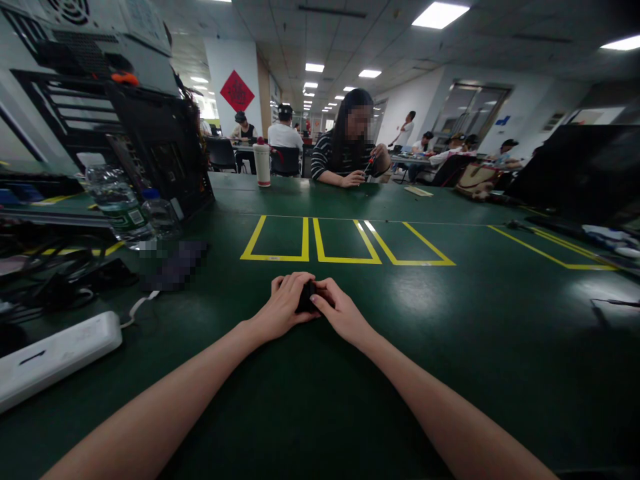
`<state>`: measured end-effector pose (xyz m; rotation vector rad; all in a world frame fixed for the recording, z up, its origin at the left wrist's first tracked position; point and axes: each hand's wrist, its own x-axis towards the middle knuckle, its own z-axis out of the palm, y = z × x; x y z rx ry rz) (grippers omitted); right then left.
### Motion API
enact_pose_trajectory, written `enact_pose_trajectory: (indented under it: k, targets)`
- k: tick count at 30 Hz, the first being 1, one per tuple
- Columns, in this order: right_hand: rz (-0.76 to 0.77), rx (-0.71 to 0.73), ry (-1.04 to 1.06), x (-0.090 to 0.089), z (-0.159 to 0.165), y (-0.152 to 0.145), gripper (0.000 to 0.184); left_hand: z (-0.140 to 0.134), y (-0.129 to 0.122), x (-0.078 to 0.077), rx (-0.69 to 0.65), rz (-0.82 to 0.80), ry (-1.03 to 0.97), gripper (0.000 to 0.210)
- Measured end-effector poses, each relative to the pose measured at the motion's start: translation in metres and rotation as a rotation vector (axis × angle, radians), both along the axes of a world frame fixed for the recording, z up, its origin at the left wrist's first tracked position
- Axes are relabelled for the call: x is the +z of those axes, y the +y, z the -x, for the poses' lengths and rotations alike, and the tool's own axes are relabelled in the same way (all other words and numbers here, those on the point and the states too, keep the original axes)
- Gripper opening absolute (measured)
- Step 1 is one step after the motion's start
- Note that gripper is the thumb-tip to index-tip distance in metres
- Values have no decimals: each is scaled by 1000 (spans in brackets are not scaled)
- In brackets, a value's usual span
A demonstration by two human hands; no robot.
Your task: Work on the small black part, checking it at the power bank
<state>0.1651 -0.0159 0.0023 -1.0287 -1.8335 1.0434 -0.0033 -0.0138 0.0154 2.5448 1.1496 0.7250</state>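
Note:
Between my two hands is a small black object (pixel 306 297), low over the green table (pixel 320 393) or resting on it; I cannot tell which. Its kind does not show, since fingers cover most of it. My left hand (pixel 283 303) is closed round its left side, fingers over the top and thumb below. On the right side my right hand (pixel 341 308) pinches it with thumb and fingers. Just beyond the hands, yellow tape outlines (pixel 345 260) mark the tabletop.
At left stand an opened computer case (pixel 160 147), a water bottle (pixel 117 200), a smaller bottle (pixel 161 215), tangled cables and a white power strip (pixel 60 357). A white cup (pixel 262 164) stands at the far edge. Across the table sits a person in a striped top (pixel 325 157). A black monitor (pixel 585 173) is at right.

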Motion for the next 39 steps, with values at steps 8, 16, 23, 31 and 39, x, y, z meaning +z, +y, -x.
enact_pose_trajectory:
  k: [8, 16, 23, 31, 39]
  targets:
    - [-95, 7, 55, -3, 1, -1, 12, 0, 0, 1, -1, -11, 0, 49]
    - [57, -5, 71, -6, 1, 5, 25, -2, 1, -2, -3, -38, -14, 58]
    - [-10, 77, 80, -4, -1, -2, 22, 0, -1, 0, -14, -44, 2, 57]
    - [29, 5, 119, -5, 0, 2, 22, -1, -1, 1, -15, -30, -4, 59]
    - [-17, 65, 66, -7, -2, 1, 21, 0, -1, -1, -21, -48, 5, 60]
